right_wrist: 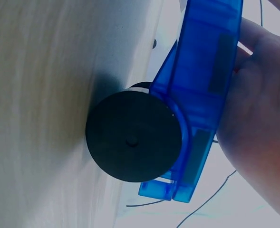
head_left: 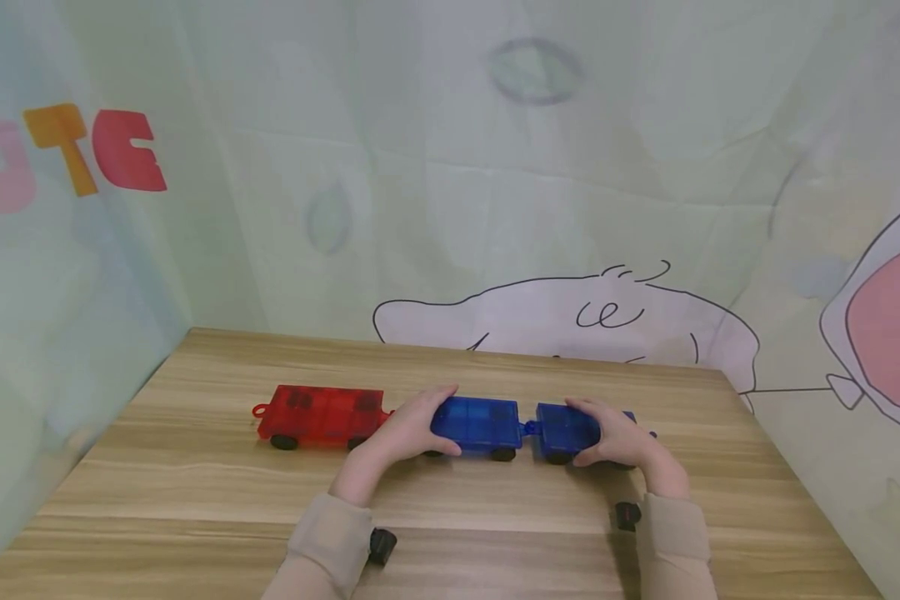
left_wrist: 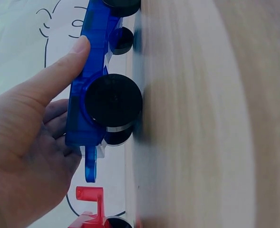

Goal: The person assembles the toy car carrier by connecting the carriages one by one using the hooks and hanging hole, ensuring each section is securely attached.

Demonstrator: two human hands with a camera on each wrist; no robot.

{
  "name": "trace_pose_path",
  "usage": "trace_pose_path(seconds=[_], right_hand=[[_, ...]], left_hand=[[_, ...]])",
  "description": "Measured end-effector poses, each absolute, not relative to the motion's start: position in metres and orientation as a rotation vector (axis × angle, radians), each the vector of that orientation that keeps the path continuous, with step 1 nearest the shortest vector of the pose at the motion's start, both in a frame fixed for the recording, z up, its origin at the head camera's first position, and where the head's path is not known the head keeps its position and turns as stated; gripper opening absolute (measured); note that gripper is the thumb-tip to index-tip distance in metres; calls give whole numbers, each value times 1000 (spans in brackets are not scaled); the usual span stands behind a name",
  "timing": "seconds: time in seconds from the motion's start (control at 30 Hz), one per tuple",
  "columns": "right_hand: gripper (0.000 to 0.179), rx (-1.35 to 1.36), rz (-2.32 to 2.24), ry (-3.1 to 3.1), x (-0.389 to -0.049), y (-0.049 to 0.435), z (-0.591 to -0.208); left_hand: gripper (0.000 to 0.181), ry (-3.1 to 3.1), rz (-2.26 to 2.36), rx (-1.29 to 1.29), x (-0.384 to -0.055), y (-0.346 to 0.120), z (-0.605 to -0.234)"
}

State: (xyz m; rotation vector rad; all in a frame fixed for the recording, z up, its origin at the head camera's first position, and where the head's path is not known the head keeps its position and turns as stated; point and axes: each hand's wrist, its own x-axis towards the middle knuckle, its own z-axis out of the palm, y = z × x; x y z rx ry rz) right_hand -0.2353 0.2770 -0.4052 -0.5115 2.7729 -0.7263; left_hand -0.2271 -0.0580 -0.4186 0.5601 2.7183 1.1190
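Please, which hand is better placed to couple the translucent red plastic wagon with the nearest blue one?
Probably the left hand: it grips the translucent blue plastic wagon beside the red wagon, whose coupler looks apart from the blue coupler. The right hand holds the farther blue wagon.

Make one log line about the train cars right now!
left hand: holds middle blue car | right hand: holds right-end blue car | red car: on table, unheld, unhooked

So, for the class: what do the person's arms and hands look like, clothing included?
Beige sleeves cover both arms and end short of the hands. The left hand and right hand wear no gloves. A small black object shows beside each sleeve.
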Motion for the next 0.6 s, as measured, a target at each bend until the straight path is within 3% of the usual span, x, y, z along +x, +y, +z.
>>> trace_pose_path(seconds=[0.6], right_hand=[[100, -485, -790, 2744, -235, 270, -402]], left_hand=[[96, 2666, 1128, 570, -228, -74, -412]])
